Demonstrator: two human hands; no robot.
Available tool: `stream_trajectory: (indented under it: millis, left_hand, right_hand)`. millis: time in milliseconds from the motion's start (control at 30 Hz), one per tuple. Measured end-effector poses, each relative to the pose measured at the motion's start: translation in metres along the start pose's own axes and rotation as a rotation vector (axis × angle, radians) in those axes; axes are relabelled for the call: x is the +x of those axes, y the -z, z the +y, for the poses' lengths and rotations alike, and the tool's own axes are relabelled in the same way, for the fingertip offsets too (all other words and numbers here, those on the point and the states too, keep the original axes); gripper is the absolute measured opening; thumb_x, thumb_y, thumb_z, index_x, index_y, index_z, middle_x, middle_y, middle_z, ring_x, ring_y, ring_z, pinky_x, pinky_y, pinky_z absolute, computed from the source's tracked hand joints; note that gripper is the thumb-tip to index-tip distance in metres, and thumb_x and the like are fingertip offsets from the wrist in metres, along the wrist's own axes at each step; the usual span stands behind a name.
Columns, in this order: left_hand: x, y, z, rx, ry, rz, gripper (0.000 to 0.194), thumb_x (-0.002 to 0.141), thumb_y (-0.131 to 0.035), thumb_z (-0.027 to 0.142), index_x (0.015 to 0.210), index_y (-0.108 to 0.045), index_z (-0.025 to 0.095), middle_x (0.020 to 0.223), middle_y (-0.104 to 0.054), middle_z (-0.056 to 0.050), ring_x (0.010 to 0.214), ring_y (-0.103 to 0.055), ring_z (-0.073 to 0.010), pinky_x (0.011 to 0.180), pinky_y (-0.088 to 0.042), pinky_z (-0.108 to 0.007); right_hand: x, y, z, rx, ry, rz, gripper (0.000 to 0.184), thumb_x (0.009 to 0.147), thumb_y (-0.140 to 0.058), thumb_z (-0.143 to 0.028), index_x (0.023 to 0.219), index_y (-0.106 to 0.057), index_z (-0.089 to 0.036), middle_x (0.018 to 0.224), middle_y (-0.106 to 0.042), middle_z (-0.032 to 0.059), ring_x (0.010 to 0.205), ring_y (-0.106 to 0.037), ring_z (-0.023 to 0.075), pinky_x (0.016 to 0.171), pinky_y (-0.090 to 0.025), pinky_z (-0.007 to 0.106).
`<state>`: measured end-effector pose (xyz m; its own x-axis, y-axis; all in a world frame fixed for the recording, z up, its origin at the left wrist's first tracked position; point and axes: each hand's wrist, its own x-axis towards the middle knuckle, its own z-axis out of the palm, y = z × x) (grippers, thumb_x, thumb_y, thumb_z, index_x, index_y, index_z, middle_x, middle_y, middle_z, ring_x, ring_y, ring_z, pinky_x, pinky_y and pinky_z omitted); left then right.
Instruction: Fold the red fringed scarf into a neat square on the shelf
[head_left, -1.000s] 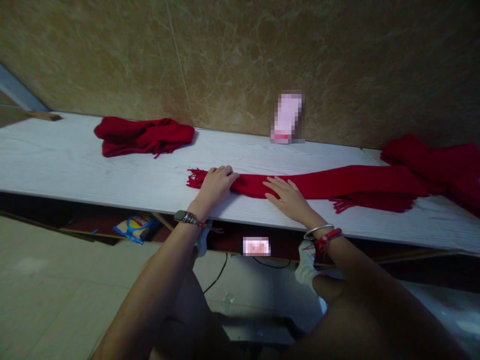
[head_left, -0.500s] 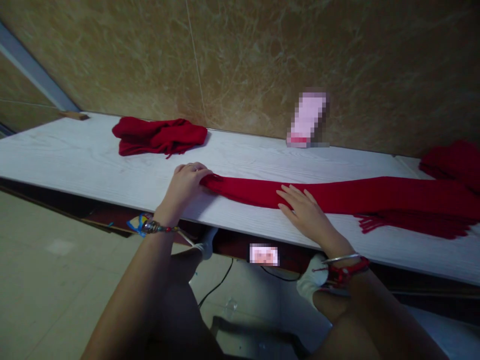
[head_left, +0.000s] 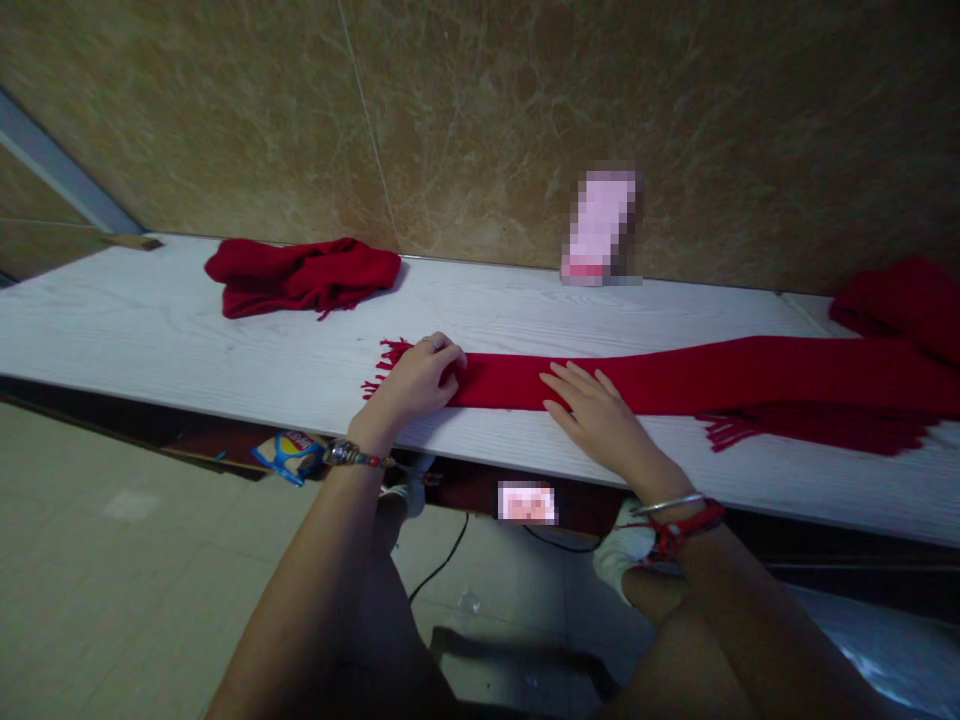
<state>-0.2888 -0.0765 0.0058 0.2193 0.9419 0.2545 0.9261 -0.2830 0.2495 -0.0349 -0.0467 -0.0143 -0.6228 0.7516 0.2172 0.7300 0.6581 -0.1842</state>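
A long red scarf (head_left: 690,380) lies stretched along the white wooden board, its fringed end spread at the left. My left hand (head_left: 424,378) is on the scarf just right of that fringe, fingers bent and closed on the cloth. My right hand (head_left: 596,415) rests flat on the scarf's middle, its fingers spread. Right of this hand, another fringed edge of red cloth hangs out along the scarf's near side.
A crumpled red scarf (head_left: 304,275) lies at the board's back left, and more bunched red cloth (head_left: 900,305) at the far right. A blurred pink object (head_left: 602,225) leans against the marbled wall (head_left: 480,120). Below the white board (head_left: 150,330) are a blue snack bag (head_left: 292,455) and a dark ledge.
My left hand has let go of the gathered scarf end and moved right along the cloth. The fringe now shows spread out to its left. My right hand stays flat on the scarf.
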Motion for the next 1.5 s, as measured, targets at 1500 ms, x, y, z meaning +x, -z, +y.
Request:
stream_trajectory:
  millis: [1500]
  left_hand:
    - [-0.019, 0.012, -0.003, 0.406, 0.402, 0.071, 0.035, 0.090, -0.028, 0.028, 0.089, -0.062, 0.019, 0.097, -0.063, -0.013, 0.093, -0.057, -0.0290, 0.079, -0.043, -0.046]
  right_hand:
    - [0.000, -0.001, 0.001, 0.014, 0.049, 0.033, 0.041, 0.091, -0.039, -0.029, 0.128, -0.055, -0.018, 0.137, -0.051, 0.0070, 0.129, -0.042, 0.0213, 0.109, -0.030, 0.044]
